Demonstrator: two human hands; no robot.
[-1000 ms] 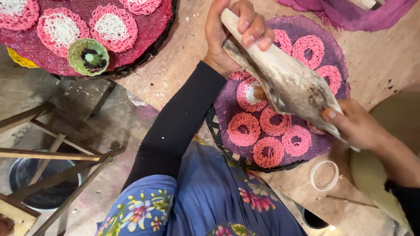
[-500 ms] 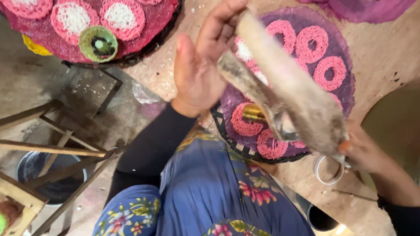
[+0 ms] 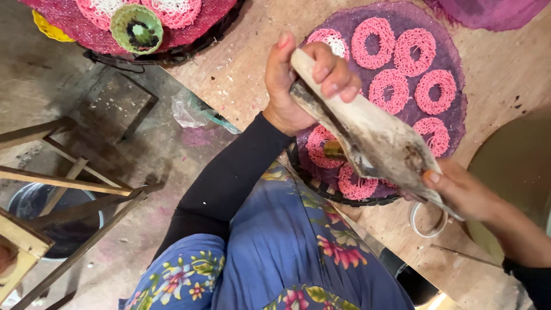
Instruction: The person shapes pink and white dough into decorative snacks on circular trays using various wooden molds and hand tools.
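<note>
I hold a long, worn wooden press [image 3: 379, 138] slanted over a round purple woven mat [image 3: 453, 69]. My left hand [image 3: 298, 86] is closed around the press's upper end. My right hand [image 3: 465, 192] grips its lower end near the table's edge. A small brass piece [image 3: 333, 150] shows under the press. Several pink ring-shaped noodle coils [image 3: 390, 92] lie on the mat, and the press hides some of them.
A second mat with pink coils [image 3: 74, 23] and a small green basket [image 3: 136, 27] lies at top left. A white ring [image 3: 427, 221] lies on the wooden table. There is a tan round surface [image 3: 516, 166] at right, and a wooden frame [image 3: 69, 183] and a bucket [image 3: 28, 201] on the floor at left.
Half a second ago my left hand was open and off the press's upper end; now it grips that end again. My right hand has kept its hold.
</note>
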